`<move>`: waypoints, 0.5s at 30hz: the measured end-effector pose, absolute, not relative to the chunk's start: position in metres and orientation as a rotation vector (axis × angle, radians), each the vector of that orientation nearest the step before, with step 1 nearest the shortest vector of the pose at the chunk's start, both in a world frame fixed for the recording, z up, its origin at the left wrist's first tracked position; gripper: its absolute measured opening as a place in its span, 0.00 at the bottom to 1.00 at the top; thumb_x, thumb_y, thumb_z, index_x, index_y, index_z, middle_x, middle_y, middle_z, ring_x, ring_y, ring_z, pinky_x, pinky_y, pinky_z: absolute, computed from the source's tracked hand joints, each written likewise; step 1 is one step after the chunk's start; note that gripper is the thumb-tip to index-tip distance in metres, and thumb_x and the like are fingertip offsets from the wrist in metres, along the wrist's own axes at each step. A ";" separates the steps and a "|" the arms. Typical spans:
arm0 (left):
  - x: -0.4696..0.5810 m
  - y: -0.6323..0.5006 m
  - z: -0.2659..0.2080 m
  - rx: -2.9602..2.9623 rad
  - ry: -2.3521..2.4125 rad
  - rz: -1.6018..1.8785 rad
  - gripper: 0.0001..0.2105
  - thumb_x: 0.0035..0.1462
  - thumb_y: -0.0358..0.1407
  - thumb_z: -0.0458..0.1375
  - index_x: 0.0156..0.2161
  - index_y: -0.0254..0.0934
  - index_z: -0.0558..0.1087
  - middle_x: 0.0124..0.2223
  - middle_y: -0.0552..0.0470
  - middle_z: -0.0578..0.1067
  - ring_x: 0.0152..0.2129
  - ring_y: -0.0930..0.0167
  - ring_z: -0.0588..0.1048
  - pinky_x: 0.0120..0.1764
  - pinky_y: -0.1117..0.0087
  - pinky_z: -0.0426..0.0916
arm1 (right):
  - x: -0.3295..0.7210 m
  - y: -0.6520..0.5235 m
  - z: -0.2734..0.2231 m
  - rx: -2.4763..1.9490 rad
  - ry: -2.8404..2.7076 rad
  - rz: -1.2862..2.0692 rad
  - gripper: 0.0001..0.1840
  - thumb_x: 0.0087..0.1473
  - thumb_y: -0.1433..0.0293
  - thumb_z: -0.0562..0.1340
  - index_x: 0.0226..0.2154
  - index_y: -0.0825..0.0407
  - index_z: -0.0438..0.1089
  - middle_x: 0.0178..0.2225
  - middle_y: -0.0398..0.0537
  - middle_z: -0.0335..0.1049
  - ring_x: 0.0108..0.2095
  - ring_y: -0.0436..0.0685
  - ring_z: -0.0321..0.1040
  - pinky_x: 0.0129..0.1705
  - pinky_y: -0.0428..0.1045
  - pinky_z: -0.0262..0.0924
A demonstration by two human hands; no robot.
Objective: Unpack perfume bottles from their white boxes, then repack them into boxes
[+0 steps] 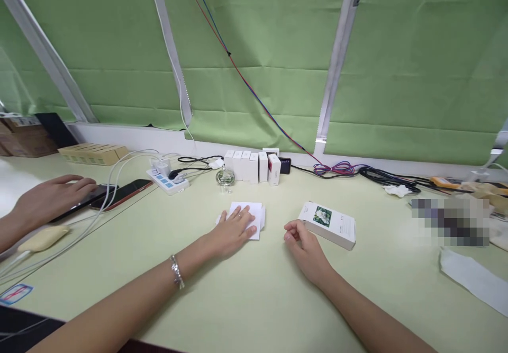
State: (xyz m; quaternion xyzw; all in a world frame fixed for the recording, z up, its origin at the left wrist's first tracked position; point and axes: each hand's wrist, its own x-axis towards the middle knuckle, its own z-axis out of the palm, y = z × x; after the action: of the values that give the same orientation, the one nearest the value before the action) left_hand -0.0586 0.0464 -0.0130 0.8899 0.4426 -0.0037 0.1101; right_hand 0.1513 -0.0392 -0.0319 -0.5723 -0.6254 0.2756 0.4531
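My left hand lies flat, fingers spread, on a white folded piece of paper or card on the table. Small flaps stick out at its sides, and the hand covers much of it. A bracelet is on my left wrist. To the right, my right hand rests loosely curled, with nothing visible in its fingers. Just behind it lies a white box with a picture of a white flower; whether the hand touches it I cannot tell.
Several small white boxes stand in a row at the back, beside a coiled clear cable. A power strip, cables and phones lie left, near another person's hand. Black cables and a white cloth lie right.
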 end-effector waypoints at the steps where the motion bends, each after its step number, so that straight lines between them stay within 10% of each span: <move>1: -0.058 0.049 -0.014 2.612 1.354 0.010 0.29 0.60 0.51 0.32 0.59 0.39 0.56 0.65 0.44 0.45 0.61 0.57 0.41 0.56 0.46 0.40 | 0.152 -0.039 -0.032 -1.421 -1.545 0.674 0.08 0.55 0.64 0.51 0.35 0.49 0.62 0.31 0.46 0.67 0.34 0.55 0.65 0.36 0.51 0.62; 6: -0.076 0.059 -0.014 2.616 1.416 0.002 0.25 0.61 0.45 0.33 0.63 0.42 0.44 0.65 0.49 0.42 0.61 0.63 0.41 0.58 0.52 0.40 | 0.166 -0.038 -0.025 -1.419 -1.674 0.390 0.09 0.56 0.66 0.49 0.37 0.51 0.62 0.34 0.49 0.68 0.36 0.57 0.65 0.38 0.52 0.61; 11: -0.121 0.081 -0.008 2.504 1.591 0.002 0.24 0.60 0.42 0.34 0.59 0.40 0.54 0.64 0.50 0.48 0.61 0.64 0.43 0.58 0.52 0.41 | 0.215 -0.027 -0.005 -1.437 -1.692 -0.180 0.11 0.56 0.66 0.49 0.36 0.52 0.64 0.36 0.53 0.67 0.40 0.61 0.62 0.43 0.56 0.57; 15: -0.140 0.105 -0.013 2.429 1.745 0.095 0.28 0.58 0.48 0.34 0.59 0.36 0.52 0.62 0.44 0.54 0.61 0.59 0.46 0.56 0.46 0.43 | 0.254 -0.020 -0.005 -1.906 -1.767 -0.045 0.26 0.48 0.57 0.57 0.47 0.54 0.62 0.49 0.59 0.62 0.52 0.69 0.53 0.50 0.62 0.49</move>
State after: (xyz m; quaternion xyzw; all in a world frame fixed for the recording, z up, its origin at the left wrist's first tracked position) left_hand -0.1403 0.1051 -0.0128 0.8094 0.5816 0.0317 0.0745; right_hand 0.2535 -0.0204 -0.0047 -0.7065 -0.6550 -0.0167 0.2676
